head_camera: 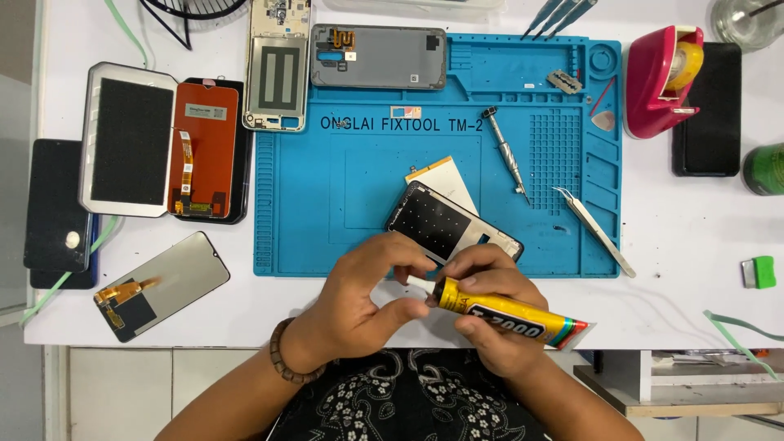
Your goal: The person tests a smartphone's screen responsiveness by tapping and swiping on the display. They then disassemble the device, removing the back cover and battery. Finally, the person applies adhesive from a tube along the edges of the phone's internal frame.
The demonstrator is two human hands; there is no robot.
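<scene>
- While the right hand (pixel 490 314) is clamped around a yellow glue tube (pixel 510 314), the left hand (pixel 371 298) pinches the tube's white nozzle (pixel 420 283) between thumb and fingertips; both are at the near edge of the blue repair mat (pixel 327 204), over the white table (pixel 694 237).
- Black phone frame (pixel 449 224): on the mat just beyond the hands, tilted, its near corner hidden by the fingers; a pale sheet with an orange edge (pixel 445 180) lies under its far side.
- Screwdriver (pixel 506 155) and tweezers (pixel 592 229): on the mat, right of the frame, apart from each other.
- Mat's tray compartments, far right corner: a razor blade (pixel 564 80) and a pick (pixel 603 121).
- Grey back cover (pixel 377 55) and pale mid-frame (pixel 278 69): at the mat's far left edge.
- Left of the mat: a screen with orange backing (pixel 204 151), a white-rimmed panel (pixel 129 140), a dark slab (pixel 55 208), and a grey display with flex cable (pixel 163 286).
- Right of the mat: red tape dispenser (pixel 661 77) holding a yellow roll, a black slab (pixel 709 110), a green bottle (pixel 765 169), a small green block (pixel 761 271).
- Beaded bracelet (pixel 286 359) on the left wrist.
</scene>
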